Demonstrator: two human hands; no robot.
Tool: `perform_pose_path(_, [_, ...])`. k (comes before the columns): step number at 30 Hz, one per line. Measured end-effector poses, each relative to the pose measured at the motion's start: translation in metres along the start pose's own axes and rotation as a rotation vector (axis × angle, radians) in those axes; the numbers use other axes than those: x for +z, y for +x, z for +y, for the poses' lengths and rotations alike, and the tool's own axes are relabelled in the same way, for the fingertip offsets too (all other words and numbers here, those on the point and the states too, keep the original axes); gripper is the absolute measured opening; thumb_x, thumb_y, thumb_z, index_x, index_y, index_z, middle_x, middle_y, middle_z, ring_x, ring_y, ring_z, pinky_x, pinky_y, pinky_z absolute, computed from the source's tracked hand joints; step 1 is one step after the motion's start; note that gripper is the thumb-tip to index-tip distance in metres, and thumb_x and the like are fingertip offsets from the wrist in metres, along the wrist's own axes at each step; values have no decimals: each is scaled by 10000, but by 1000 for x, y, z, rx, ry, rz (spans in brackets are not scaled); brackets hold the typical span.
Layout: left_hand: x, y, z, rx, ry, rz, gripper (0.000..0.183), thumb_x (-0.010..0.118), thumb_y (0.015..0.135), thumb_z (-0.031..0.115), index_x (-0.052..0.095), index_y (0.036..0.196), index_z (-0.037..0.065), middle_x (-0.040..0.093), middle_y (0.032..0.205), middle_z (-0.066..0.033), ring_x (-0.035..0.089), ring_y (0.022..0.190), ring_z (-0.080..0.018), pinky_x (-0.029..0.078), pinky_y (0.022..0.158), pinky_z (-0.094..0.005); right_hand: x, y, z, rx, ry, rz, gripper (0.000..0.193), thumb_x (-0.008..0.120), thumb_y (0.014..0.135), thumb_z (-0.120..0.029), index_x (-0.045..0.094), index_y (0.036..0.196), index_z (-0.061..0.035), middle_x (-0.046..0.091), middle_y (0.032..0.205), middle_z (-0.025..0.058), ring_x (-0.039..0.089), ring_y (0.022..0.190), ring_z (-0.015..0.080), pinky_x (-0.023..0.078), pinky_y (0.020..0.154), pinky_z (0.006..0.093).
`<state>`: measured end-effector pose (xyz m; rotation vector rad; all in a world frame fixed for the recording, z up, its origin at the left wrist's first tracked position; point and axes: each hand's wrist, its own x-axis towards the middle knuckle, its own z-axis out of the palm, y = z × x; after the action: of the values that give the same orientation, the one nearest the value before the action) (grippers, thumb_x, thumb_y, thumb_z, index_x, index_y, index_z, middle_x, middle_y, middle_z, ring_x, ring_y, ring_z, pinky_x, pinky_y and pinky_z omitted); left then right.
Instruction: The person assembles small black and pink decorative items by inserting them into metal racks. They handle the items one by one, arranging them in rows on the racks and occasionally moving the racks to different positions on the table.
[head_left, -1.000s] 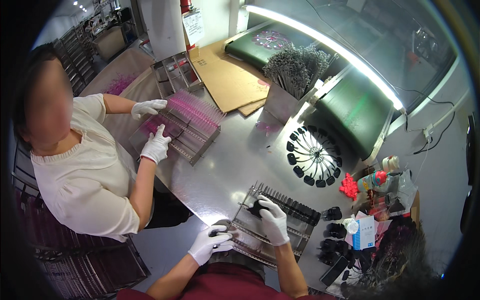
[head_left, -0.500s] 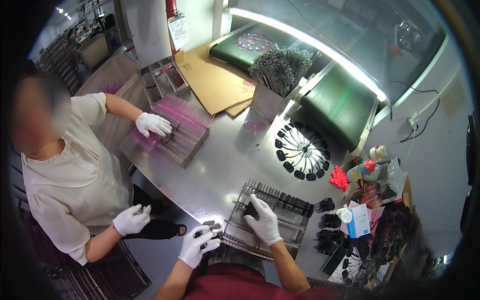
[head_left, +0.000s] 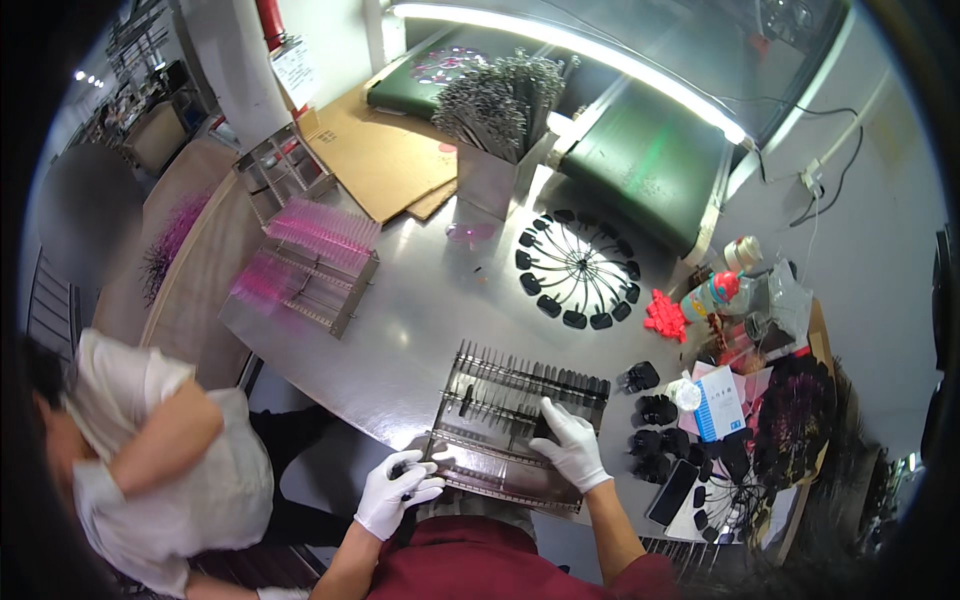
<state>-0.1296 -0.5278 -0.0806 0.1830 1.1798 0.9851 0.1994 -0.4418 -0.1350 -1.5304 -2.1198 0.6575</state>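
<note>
1. Here's the rack, flat on the worktop and in front of the wearer: the landmark for everything else.
2. Along its far side runs a long row of dark pieces standing side by side. That row looks filled from end to end, so I'd call it done.
3. The next rail in is another story: a lone piece shows near the rack's left end, so I'd judge that rail only begun, and the nearer rails still to do.
4. Right hand over the rack's right half, its grip together on a black piece, partly hidden by the fingers.
5. Left hand at the rack's near left corner, grip curled round small dark bits; their number, I can't tell.
6. Plenty in supply: black clusters just right of the rack, and a black ring beyond it.
7. Away to the rack's left, a co-worker bends low.
</note>
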Motion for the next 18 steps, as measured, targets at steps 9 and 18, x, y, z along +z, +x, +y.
perform_pose_path(9, [108,34,-21,267,633,-511,1077,841,853,21,173,1694,-54,585,1410,-166,653,1176,-162,581,935,-307,-49,-30,-87,-329,194,-83,623,865,838,-236,599,1371,-53,676,1311,121,662,1206,301,455,1146,544])
perform_pose_path(18, [164,49,-30,-54,377,-688,1242,891,916,366,13,1721,13,669,1243,-151,705,1004,-189,585,879,-314,-78,-44,-64,-117,452,86,627,902,771,-70,637,1333,14,724,1179,137,750,914,256,473,1165,509])
